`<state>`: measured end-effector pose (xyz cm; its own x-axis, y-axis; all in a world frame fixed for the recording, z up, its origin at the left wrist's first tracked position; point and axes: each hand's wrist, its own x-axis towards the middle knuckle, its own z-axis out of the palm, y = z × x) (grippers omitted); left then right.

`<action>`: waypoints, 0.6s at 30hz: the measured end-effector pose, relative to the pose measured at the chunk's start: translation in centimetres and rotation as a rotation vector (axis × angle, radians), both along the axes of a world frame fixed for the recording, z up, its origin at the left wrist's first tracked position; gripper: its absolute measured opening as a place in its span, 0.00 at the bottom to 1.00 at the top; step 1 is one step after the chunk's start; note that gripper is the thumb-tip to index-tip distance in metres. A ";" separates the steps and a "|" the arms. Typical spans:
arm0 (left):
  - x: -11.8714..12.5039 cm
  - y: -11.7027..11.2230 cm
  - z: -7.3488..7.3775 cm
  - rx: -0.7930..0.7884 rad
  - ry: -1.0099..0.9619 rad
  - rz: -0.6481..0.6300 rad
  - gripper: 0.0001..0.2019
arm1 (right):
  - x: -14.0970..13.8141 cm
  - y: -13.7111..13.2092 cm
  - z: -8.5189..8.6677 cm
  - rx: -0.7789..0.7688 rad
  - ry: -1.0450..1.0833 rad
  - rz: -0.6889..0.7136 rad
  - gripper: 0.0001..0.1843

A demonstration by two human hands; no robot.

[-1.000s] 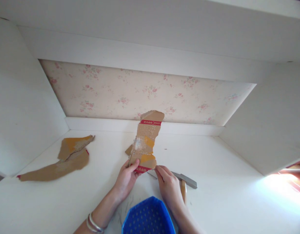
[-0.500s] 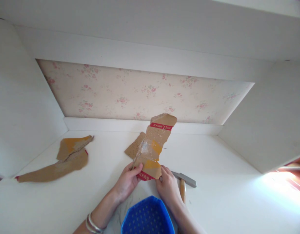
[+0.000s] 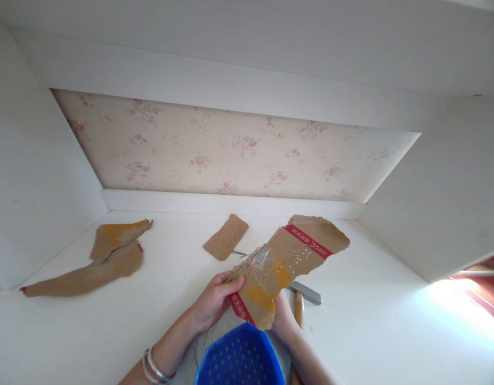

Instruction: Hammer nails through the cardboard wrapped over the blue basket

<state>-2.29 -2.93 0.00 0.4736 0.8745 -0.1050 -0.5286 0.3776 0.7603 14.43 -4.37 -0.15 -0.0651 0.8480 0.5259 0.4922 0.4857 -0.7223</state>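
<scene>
A torn piece of brown cardboard (image 3: 297, 251), punched with many small holes and marked with red printed bands and orange patches, slants up to the right. My left hand (image 3: 214, 302) grips its lower left edge, thumb on top. Clear tape shines near its middle. My right hand (image 3: 283, 315) is behind the lower right part of the cardboard, its fingers hidden. Just right of that hand lies a hammer (image 3: 309, 293) with a grey metal head and wooden handle. A blue basket (image 3: 241, 353) with small holes stands below the cardboard, close to me.
A smaller punched cardboard piece (image 3: 227, 238) lies behind, with a thin metal thing (image 3: 239, 253) beside it. At the left rests a long torn cardboard piece (image 3: 90, 275). White side panels and a floral-papered back wall (image 3: 238, 152) enclose the white surface (image 3: 170, 251).
The held cardboard has swung to the right and tilted, uncovering the smaller piece and the thin metal thing. My right hand has gone behind the cardboard.
</scene>
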 end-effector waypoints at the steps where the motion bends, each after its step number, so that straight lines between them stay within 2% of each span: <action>1: 0.0 0.0 0.0 -0.006 -0.003 0.005 0.19 | -0.1 0.0 0.1 -0.018 0.010 0.025 0.12; 4: -0.1 0.2 -0.1 -0.037 -0.012 0.037 0.19 | -0.4 0.1 0.1 -0.087 0.035 0.114 0.11; 8: -0.1 0.4 -0.1 -0.068 -0.019 0.064 0.19 | -0.6 0.1 0.2 -0.134 0.046 0.141 0.09; 14: -0.1 0.5 0.2 -0.093 0.009 0.080 0.20 | -0.4 0.1 -0.1 -0.128 0.034 0.107 0.15; 18: -0.2 0.5 0.5 -0.094 0.022 0.076 0.19 | -0.2 0.2 -0.5 -0.097 0.018 0.055 0.15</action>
<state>-2.44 -2.48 0.47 0.4031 0.8935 -0.1976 -0.5419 0.4071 0.7353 14.26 -4.16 -0.63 -0.1041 0.8906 0.4427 0.4532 0.4387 -0.7760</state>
